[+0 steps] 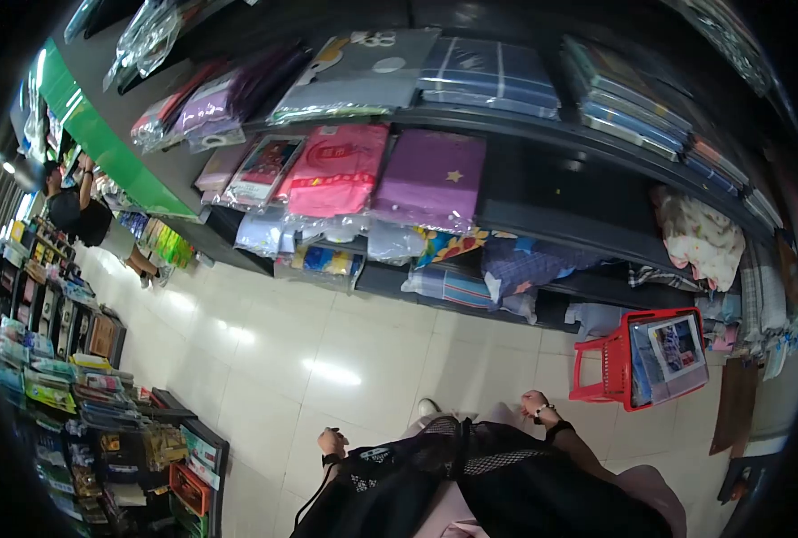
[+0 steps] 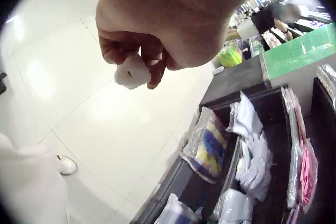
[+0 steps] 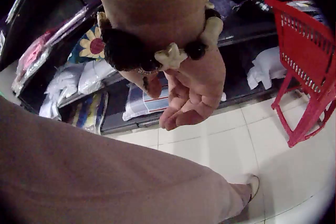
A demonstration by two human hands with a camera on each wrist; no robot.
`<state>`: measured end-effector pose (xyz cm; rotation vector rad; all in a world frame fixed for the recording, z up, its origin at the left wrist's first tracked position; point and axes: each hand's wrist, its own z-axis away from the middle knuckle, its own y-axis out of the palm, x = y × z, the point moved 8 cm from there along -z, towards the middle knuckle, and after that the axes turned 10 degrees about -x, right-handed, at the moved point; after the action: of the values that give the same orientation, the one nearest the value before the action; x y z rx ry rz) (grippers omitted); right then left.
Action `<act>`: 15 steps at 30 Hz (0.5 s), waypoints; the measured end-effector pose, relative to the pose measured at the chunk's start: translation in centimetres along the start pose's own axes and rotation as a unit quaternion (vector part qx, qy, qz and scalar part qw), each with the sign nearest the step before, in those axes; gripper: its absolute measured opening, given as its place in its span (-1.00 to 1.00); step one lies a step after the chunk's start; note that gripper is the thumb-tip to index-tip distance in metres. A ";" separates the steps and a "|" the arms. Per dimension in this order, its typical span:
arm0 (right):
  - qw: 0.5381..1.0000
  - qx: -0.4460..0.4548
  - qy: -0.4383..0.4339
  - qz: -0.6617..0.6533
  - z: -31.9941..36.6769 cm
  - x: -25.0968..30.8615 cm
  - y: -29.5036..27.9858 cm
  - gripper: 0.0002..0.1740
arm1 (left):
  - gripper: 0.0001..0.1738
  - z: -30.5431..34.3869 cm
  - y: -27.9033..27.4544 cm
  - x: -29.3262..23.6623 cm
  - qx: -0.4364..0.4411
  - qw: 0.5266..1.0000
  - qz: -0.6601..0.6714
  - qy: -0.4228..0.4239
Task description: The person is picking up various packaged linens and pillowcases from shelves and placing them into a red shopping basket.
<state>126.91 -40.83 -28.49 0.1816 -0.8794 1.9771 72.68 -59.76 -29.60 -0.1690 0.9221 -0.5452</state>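
Wad (image 2: 132,73) in left hand (image 2: 168,19): wrist view only.

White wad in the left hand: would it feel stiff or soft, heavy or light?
The white wad looks crumpled and fluffy, so it is probably soft and squashable. The left hand pinches it with fingertips alone, so it is likely very light.

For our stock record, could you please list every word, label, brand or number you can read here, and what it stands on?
No text can be read in any view.
Pink plastic-wrapped bedding pack: red printed band, too blurred.
Grey plastic-wrapped pack: white mark, too blurred.
Picture-printed pack in the red plastic basket: print too small.
Small white wad pinched by the left hand: no print shows.
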 end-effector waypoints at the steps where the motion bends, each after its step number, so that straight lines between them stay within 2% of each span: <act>1: 1.000 0.002 0.002 0.004 0.0 0.2 0.8 -0.73 | -0.73 -0.8 -1.7 0.2 -0.012 0.999 0.022 -0.042; 3: 0.998 -0.014 0.004 0.068 -0.4 0.5 1.9 -0.72 | -0.70 -2.7 -4.3 0.3 0.011 0.999 -0.002 -0.045; 4: 0.999 -0.006 0.015 0.032 -0.2 -0.1 2.2 -0.73 | -0.67 -3.3 -5.6 0.5 0.036 0.998 -0.029 -0.044; 6: 0.995 -0.019 0.095 0.011 2.6 -0.5 1.6 -0.75 | -0.68 -3.6 -7.6 1.4 0.008 0.996 -0.041 -0.083; 8: 0.994 -0.008 0.101 0.039 2.8 -1.5 1.7 -0.76 | -0.69 -3.4 -9.3 2.9 -0.015 0.990 -0.051 -0.131; 9: 0.989 0.013 0.120 0.090 3.7 -1.1 1.7 -0.75 | -0.71 -3.7 -9.5 4.3 -0.054 0.980 -0.010 -0.194; 10: 0.991 -0.006 0.112 0.076 4.9 -0.4 1.0 -0.78 | -0.71 -4.4 -8.9 4.9 -0.051 0.979 -0.017 -0.196; 11: 0.958 0.074 -0.083 0.264 -3.7 -10.1 2.9 -0.80 | -0.71 -5.0 -7.5 5.2 -0.024 0.978 -0.004 -0.208; 12: 0.854 0.076 -0.293 0.423 -6.4 -13.2 4.3 -0.81 | -0.71 -5.2 -6.0 5.0 0.003 0.975 0.009 -0.221; 13: 0.646 0.044 -0.390 0.655 -9.2 -16.8 5.4 -0.81 | -0.71 -5.9 -4.0 4.8 0.028 0.972 0.030 -0.230; 14: 0.735 0.014 -0.482 0.477 -8.7 -17.3 3.8 -0.81 | -0.71 -5.9 -2.0 3.9 0.053 0.968 0.051 -0.240; 15: 0.748 0.076 -0.432 0.498 -6.2 -14.7 3.1 -0.80 | -0.72 -5.5 0.9 1.3 0.087 0.973 0.013 -0.212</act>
<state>133.89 -48.09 -41.26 0.9518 -1.6258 3.0329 69.34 -59.16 -34.18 -0.1090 0.4584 -0.5366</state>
